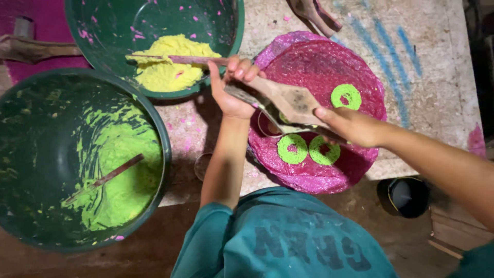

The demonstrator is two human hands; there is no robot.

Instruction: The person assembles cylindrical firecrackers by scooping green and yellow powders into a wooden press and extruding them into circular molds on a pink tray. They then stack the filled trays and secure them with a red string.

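Observation:
A round pink glittery disc (309, 67) lies on the worn work surface and carries three bright green paste rings (346, 96), (292, 149), (324, 150). Over the disc's left part both hands hold a flat wooden tool (290, 100) smeared with paste. My left hand (231, 90) grips its left end, fingers curled over the top. My right hand (350, 126) holds its right end from the other side. A small round mould (266, 125) shows just under the tool, partly hidden.
A dark green bowl (226, 31) with yellow paste (164, 64) and a stick stands at the back. A larger green bowl (159, 128) with light green paste (123, 170) and a stick sits left. A black cup (406, 195) is lower right; a wooden tool (314, 13) lies at the top.

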